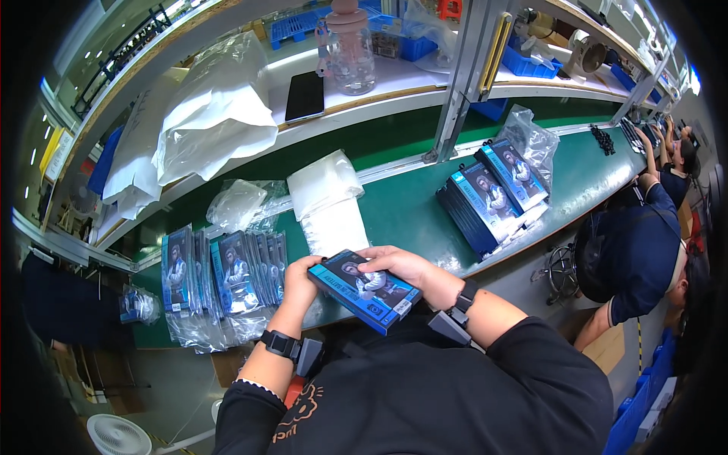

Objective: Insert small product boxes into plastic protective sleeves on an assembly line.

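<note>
Between my two hands is a flat black and blue printed box (pixel 364 290), tilted in front of my chest. My left hand (pixel 302 279) grips its left end. Over the top edge reaches my right hand (pixel 398 265), its thumb lying on the printed face and its other fingers mostly hidden behind. Just past the box lies a stack of clear plastic bags (pixel 331 220) on the green bench. To the left stand rows of similar boxes in clear bags (pixel 235 273). Stacks of unbagged boxes (pixel 489 193) stand to the right.
A shelf above the bench holds white paper bags (pixel 216 114), a black phone (pixel 305 96) and a clear bottle with a pink lid (pixel 351 57). A metal post (pixel 462 91) rises behind the bench. Co-workers (pixel 626 250) sit along the right side. A white fan (pixel 117 435) stands at lower left.
</note>
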The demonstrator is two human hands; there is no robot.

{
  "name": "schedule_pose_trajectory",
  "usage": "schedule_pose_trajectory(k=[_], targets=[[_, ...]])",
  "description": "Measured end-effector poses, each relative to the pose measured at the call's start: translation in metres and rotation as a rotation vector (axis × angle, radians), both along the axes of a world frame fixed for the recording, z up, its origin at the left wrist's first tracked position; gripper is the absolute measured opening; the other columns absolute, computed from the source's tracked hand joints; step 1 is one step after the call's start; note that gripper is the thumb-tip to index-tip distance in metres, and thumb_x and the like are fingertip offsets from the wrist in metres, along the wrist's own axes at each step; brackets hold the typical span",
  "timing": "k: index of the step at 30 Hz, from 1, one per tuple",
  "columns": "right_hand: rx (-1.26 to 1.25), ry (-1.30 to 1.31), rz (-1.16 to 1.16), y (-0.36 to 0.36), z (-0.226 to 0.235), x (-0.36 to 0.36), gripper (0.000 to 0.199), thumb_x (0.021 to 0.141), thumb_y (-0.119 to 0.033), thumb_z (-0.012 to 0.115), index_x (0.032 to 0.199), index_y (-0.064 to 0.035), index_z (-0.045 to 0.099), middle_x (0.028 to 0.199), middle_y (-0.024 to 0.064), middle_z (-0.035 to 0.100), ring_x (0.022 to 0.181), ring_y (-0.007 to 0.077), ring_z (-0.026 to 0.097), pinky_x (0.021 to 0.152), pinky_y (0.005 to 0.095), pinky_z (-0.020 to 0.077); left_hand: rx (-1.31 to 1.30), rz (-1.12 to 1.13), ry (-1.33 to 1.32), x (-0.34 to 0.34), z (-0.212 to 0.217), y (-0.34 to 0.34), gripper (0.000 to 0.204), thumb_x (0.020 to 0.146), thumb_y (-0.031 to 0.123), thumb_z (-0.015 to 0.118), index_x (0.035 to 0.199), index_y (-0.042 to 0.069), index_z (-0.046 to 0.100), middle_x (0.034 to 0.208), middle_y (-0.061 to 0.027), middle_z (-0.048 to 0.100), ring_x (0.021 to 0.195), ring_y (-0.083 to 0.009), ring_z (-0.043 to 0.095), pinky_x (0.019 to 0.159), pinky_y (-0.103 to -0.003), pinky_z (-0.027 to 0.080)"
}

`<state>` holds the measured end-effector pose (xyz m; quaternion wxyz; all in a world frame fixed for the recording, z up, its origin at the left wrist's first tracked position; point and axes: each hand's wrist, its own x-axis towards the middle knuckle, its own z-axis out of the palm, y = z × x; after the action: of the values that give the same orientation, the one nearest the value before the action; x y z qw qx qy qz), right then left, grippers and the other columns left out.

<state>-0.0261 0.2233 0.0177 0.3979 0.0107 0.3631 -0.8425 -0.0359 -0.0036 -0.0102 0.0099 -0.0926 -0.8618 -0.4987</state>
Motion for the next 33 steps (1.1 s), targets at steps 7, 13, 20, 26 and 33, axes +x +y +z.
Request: schedule_pose_trajectory(k=[7, 13, 20, 26, 33], targets=[[0.187, 0.113, -0.086, 0.016, 0.005, 0.004, 0.042, 0.081, -0.003, 0.054, 0.119, 0.0104, 0.043, 0.103, 0.0159, 0.059, 0.087, 0.0176, 0.061, 0.076, 0.0270, 0.0496, 0.177, 0.029, -0.417, 0.002, 0.028, 0.003, 0.018, 0.075, 0.001, 0.059, 0.091, -0.003, 0.065, 0.081, -0.0042, 0.064, 0.071, -0.0075, 0.057, 0.060, -0.021, 0.044], [0.549, 0.303, -0.325, -0.004, -0.006, 0.015, 0.040, 0.081, -0.004, 0.055, 0.116, 0.0115, 0.043, 0.101, 0.0163, 0.058, 0.087, 0.0172, 0.059, 0.077, 0.0287, 0.0478, -0.134, -0.002, -0.007, 0.006, 0.039, 0.023, 0.026, 0.071, -0.001, 0.056, 0.094, 0.003, 0.066, 0.071, -0.0068, 0.061, 0.062, -0.0147, 0.057, 0.057, -0.025, 0.044], [0.429, -0.029, -0.639, -0.005, -0.001, 0.019, 0.025, 0.075, -0.014, 0.069, 0.071, -0.0023, 0.047, 0.067, 0.0090, 0.058, 0.055, 0.0135, 0.057, 0.046, 0.0273, 0.0463, -0.189, -0.300, 0.227, 0.014, 0.041, 0.027, 0.027, 0.076, 0.004, 0.060, 0.103, 0.005, 0.062, 0.072, -0.0094, 0.061, 0.067, -0.0202, 0.059, 0.062, -0.029, 0.046], [0.661, 0.294, -0.318, -0.014, 0.015, 0.023, 0.033, 0.072, -0.028, 0.075, 0.062, -0.0032, 0.056, 0.061, 0.0017, 0.056, 0.052, 0.0090, 0.051, 0.048, 0.0235, 0.0435, 1.188, 0.165, -0.825, 0.015, 0.034, 0.042, 0.028, 0.085, 0.018, 0.056, 0.105, 0.000, 0.054, 0.095, -0.0115, 0.062, 0.084, -0.0224, 0.062, 0.074, -0.036, 0.051], [0.793, 1.006, -0.089, 0.000, 0.042, 0.024, 0.101, 0.060, -0.028, 0.079, 0.137, -0.0030, 0.019, 0.090, 0.0175, 0.054, 0.073, 0.0272, 0.056, 0.072, 0.0346, 0.0455, 1.210, 0.104, -0.917, 0.002, 0.055, 0.026, 0.031, 0.087, 0.023, 0.051, 0.108, 0.001, 0.053, 0.100, -0.0128, 0.061, 0.093, -0.0254, 0.060, 0.084, -0.041, 0.048]])
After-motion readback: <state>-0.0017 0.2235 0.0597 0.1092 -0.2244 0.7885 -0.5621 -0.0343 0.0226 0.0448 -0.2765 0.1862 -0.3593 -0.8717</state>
